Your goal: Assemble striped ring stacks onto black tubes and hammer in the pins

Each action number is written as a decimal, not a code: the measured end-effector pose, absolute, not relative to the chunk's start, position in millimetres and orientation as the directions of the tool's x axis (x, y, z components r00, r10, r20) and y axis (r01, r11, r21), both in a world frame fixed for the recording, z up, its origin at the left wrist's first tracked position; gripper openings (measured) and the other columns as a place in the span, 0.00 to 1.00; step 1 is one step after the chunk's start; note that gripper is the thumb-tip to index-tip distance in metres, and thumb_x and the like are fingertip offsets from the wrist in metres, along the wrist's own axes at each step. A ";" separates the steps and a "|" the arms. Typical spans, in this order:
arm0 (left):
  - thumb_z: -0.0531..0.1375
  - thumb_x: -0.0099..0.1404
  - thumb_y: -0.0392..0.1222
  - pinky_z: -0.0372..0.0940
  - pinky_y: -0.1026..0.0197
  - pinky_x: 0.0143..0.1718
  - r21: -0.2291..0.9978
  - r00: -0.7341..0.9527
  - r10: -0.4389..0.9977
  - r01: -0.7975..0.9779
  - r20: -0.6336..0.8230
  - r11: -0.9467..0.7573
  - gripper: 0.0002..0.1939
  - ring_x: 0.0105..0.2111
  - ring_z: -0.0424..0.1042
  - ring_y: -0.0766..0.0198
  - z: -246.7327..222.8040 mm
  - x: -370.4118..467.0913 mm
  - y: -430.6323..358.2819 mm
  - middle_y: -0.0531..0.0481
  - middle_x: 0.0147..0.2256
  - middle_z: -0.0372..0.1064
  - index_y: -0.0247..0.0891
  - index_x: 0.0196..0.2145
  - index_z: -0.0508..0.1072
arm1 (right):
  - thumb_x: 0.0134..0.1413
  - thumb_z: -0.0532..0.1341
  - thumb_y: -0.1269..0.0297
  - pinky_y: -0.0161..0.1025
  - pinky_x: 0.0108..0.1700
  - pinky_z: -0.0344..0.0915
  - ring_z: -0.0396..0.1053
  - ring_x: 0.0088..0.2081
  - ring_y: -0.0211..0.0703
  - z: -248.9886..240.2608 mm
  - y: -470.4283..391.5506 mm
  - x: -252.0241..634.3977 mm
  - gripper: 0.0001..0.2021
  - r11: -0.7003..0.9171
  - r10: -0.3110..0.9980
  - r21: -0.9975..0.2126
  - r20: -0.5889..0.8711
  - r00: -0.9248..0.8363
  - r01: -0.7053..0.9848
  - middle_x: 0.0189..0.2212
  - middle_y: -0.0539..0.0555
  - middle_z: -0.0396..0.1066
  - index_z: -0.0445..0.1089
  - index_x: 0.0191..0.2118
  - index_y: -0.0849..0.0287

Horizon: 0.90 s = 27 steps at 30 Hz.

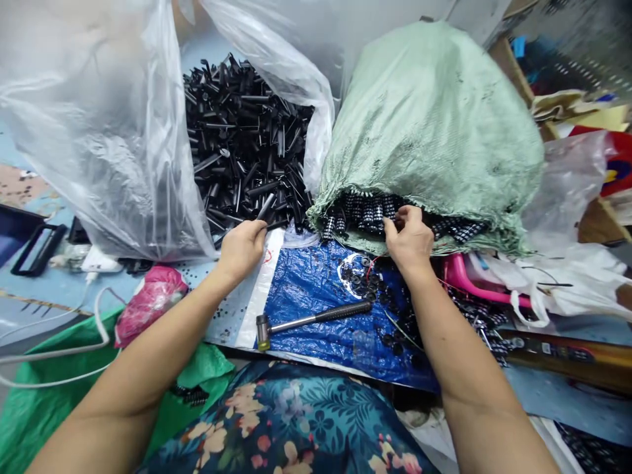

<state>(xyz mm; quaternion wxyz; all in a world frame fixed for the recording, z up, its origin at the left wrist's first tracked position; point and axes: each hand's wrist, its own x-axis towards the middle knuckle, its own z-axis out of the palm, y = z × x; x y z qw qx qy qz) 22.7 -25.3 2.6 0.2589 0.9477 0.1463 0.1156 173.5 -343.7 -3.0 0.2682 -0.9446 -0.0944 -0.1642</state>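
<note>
My left hand point(243, 249) is closed round one end of a thin black piece point(277, 225), in front of a clear plastic bag point(123, 151) that holds a heap of black plastic parts point(247, 141). At the mouth of a green woven sack point(434, 125), my right hand point(411, 238) has its thumb and fingers apart, touching or close to black-and-white patterned pieces point(368, 209) inside. Whether it grips one cannot be made out. Below and between the hands, a hammer point(316, 318) lies on a blue plastic sheet point(306, 280) beside scattered small black round parts point(365, 282).
A pink wrapped bundle point(153, 299) and white cable point(101, 322) lie at the left, over a green bag point(54, 408). On the right are a pink handle point(474, 283), white plastic bags point(577, 276) and a long brown box point(567, 355).
</note>
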 end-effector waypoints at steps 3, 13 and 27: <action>0.61 0.61 0.42 0.62 0.60 0.36 0.793 0.829 0.520 0.170 0.206 -0.585 0.08 0.31 0.70 0.60 3.7 6.5 -17.6 0.50 0.31 0.73 0.40 0.38 0.78 | 0.57 0.63 0.54 0.52 0.49 0.70 0.77 0.41 0.53 -4.0 -348.9 176.8 0.20 -0.811 0.116 -0.497 0.383 0.917 0.310 0.43 0.60 0.78 0.67 0.52 0.58; 0.65 0.49 0.34 0.70 0.60 0.39 0.886 0.772 0.585 -0.062 -0.249 0.459 0.12 0.35 0.76 0.63 39.3 -14.8 -50.2 0.53 0.32 0.76 0.38 0.31 0.67 | 0.61 0.60 0.48 0.42 0.36 0.72 0.75 0.36 0.43 -14.8 -368.1 72.5 0.27 -0.113 0.263 -0.985 0.096 0.960 0.129 0.42 0.55 0.76 0.59 0.62 0.51; 0.58 0.67 0.53 0.51 0.68 0.17 0.930 0.937 0.166 0.261 -0.309 0.257 0.15 0.14 0.60 0.74 17.8 -43.1 -122.4 0.58 0.25 0.69 0.39 0.42 0.64 | 0.63 0.54 0.38 0.32 0.18 0.52 0.48 0.16 0.32 11.4 -287.2 27.5 0.22 0.291 0.379 -0.873 -0.270 0.885 -0.391 0.20 0.41 0.55 0.68 0.47 0.50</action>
